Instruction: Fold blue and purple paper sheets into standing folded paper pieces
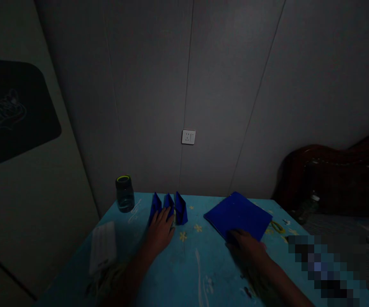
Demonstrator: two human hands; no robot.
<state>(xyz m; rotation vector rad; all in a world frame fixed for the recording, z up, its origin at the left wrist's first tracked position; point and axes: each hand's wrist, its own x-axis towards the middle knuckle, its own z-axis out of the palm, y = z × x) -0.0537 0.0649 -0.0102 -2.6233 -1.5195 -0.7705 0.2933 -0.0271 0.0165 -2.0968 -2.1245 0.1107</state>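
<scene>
- The left hand (162, 230) is laid palm down with its fingers stretched and slightly parted; the left folded blue piece (155, 204) and the middle folded blue piece (169, 200) are covered in part by the fingers. Whether either is pinched cannot be told.
- The right folded blue piece (181, 211) is left uncovered, at 1 o'clock from the left hand and just beside the middle one.
- All three are set in a row, each with its long axis run roughly from 12 to 6 and its narrow tip pointed toward 12.
- The near corner of a flat blue square (238, 213) is covered by the right hand (246, 242), whose fingers are curled; whether the corner is gripped or merely touched is hidden by shadow.
- The square is turned like a diamond, and most of it is spread from 11 to 1 o'clock of the right hand, by far the nearer hand.
- Open room is offered by the patterned tablecloth (184, 264) between the hands and toward 6.
- Room toward 12 is limited by the wall (152, 106).
- A dark tumbler (125, 199) is stood at 10 to 11 o'clock from the left hand; a yellow cord (278, 226) is seen at 2 from the right.
</scene>
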